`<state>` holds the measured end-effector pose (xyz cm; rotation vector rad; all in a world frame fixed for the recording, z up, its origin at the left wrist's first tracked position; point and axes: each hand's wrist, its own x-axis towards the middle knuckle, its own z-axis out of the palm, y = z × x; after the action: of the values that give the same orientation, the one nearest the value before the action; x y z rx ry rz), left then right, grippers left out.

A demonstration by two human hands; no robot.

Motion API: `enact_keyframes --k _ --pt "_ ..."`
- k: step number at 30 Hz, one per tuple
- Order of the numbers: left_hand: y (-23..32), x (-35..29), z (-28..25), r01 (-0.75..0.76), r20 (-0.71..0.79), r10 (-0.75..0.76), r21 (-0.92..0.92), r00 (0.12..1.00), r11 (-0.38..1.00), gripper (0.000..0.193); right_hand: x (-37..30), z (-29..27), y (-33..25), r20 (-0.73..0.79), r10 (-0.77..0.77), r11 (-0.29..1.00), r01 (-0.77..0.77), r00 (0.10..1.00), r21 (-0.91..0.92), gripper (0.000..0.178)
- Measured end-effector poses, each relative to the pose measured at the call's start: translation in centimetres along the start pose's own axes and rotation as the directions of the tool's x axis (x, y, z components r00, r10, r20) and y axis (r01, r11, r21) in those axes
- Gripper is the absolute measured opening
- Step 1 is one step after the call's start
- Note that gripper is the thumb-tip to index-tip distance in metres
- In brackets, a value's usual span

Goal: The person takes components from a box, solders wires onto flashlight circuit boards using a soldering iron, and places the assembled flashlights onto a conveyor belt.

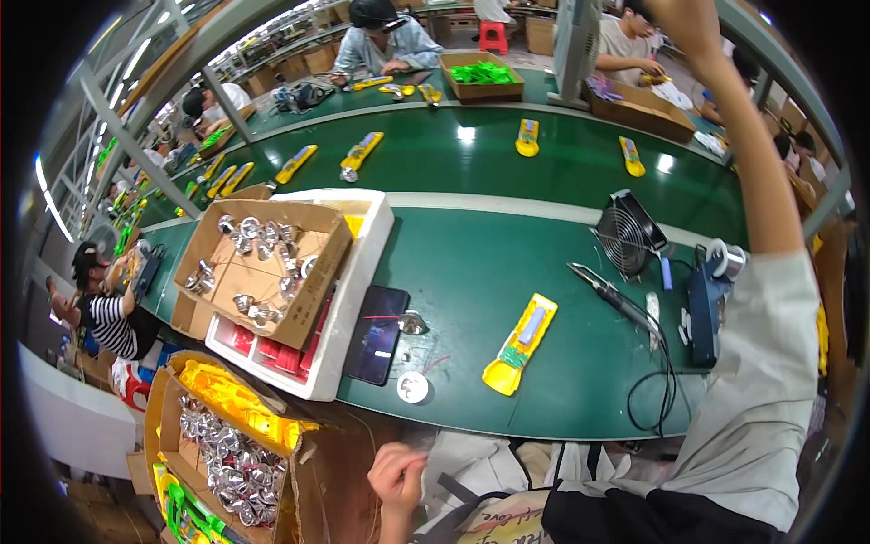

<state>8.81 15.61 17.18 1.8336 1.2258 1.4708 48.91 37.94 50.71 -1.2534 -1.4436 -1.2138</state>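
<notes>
Currently, your left hand (396,476) is low at 6 o'clock, just off the bench's near edge, its fingers curled halfway in and the thumb close against them; whether it pinches anything small, I cannot tell. Your right arm stretches up to 1 o'clock, where the top edge cuts off your right hand (681,16), so I cannot tell how open it is or what it holds. Before you, at 4 o'clock, the yellow case (501,375) lies aslant on the green bench (453,272), with a lilac cylinder (533,325) and a green board (513,356) in it. Toward 3 o'clock you have a soldering iron (621,301) and a black fan (627,238). At 7 o'clock lies a phone (376,335); at 9 o'clock, a cardboard tray (269,258) holds silver cups (265,238)
</notes>
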Motion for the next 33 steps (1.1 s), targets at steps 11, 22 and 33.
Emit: enact_keyframes --k 11,22,33 --pt "4.0 1.9 7.0 -0.121 0.408 0.253 -0.323 0.877 0.939 0.011 -32.2 -10.8 -5.2 0.887 0.346 0.863 -0.475 0.306 -0.173 0.022" --pt "6.9 1.5 12.0 0.044 0.652 0.106 -0.209 0.751 0.977 0.009 -33.8 -12.2 -6.9 0.680 0.370 0.881 -0.472 0.632 -0.041 0.017" --pt "9.2 -0.4 22.0 0.537 0.475 -0.257 -0.685 0.842 0.492 0.030 -31.0 -21.2 -14.7 0.515 0.663 0.614 -0.789 0.543 0.041 0.020"
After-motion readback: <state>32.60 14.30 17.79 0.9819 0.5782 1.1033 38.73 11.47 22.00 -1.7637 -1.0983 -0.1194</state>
